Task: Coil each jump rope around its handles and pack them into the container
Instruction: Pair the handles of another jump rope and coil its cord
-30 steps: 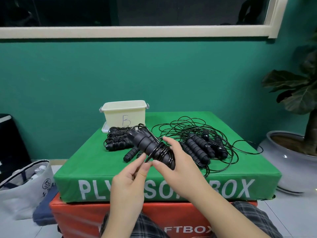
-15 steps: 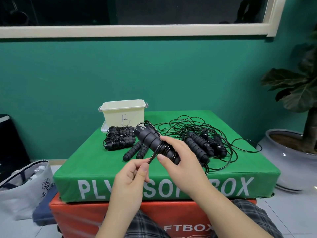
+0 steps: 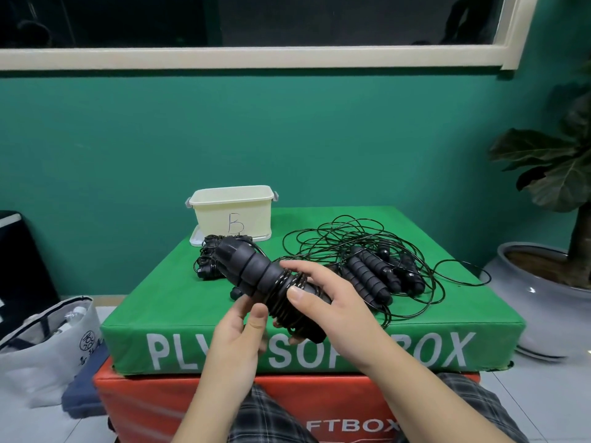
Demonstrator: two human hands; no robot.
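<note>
Gripping black handles [image 3: 256,276], half-wrapped in thin cord.

Container [image 3: 235,215] behind coiled ropes [image 3: 207,262]

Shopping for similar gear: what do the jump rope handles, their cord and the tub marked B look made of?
Handles: probably matte black foam or rubber, ribbed. Cord: thin and glossy, likely plastic-coated; the core is not visible. Tub: cream, slightly translucent plastic with a moulded rim.
</note>
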